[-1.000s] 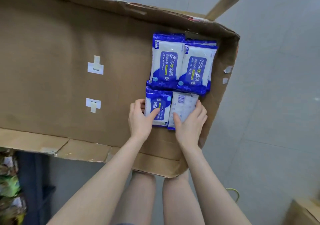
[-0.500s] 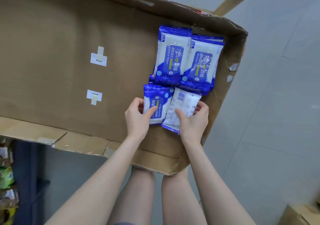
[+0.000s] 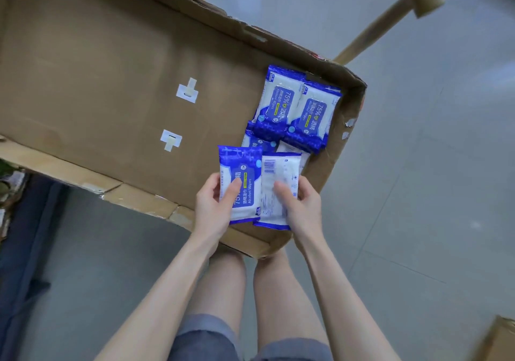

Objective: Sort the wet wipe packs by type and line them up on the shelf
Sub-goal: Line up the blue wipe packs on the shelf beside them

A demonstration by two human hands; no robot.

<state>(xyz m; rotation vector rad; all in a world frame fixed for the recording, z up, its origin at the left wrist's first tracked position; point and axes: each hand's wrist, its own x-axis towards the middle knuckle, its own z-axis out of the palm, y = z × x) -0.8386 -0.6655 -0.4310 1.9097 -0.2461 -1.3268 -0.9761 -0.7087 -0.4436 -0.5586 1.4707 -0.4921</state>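
Observation:
My left hand (image 3: pixel 213 206) grips a blue alcohol wipe pack (image 3: pixel 245 182) face up, thumb across its label. My right hand (image 3: pixel 302 207) grips a second wipe pack (image 3: pixel 278 190) turned white back up, barcode showing. Both packs are lifted above the near right corner of a large flat cardboard box (image 3: pixel 111 82). Two more blue packs (image 3: pixel 278 104) (image 3: pixel 313 118) lie side by side in the box's far right corner. Beneath where the lifted ones were, further packs (image 3: pixel 257 143) peek out, partly hidden.
The box floor to the left is bare cardboard with two white tape patches (image 3: pixel 187 91) (image 3: pixel 171 139). Wooden legs (image 3: pixel 370 30) rise behind the box over grey floor tiles. Dark shelving (image 3: pixel 16 221) stands at lower left; another carton's corner (image 3: pixel 498 341) shows at bottom right.
Both hands closed round the two front packs and lifted them out of the stack toward me. More packs underneath came into sight.

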